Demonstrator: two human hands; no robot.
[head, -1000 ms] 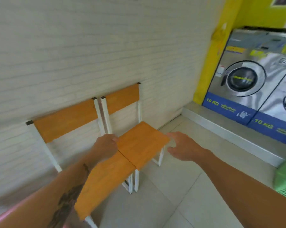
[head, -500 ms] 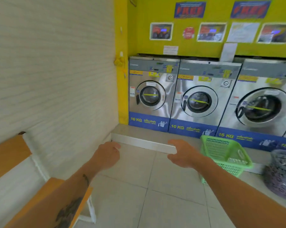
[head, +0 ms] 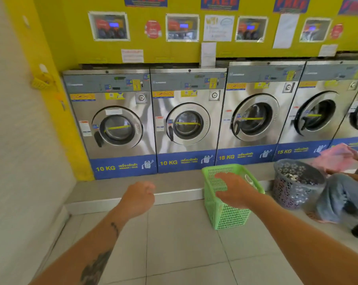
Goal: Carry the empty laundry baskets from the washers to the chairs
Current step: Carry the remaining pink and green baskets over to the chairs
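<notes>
A green mesh laundry basket point(head: 225, 214) stands on the tiled floor in front of the second washer point(head: 186, 120), against the raised step. It looks empty. My right hand point(head: 233, 190) hovers over its near rim with relaxed fingers and holds nothing. To the left of the basket, my left hand point(head: 139, 197) hangs over the floor with loosely curled fingers, also holding nothing. The chairs are out of view.
A row of steel washers point(head: 116, 124) fills the yellow back wall on a low step point(head: 132, 198). A dark round basket point(head: 295, 184) full of clothes stands right of the green one. A seated person point(head: 342, 194) holds pink cloth at far right. A white wall point(head: 19, 161) runs along the left.
My view has swung right from the chairs to the washers. The chairs have left the view. The green basket has come close, and my right hand now hovers over it.
</notes>
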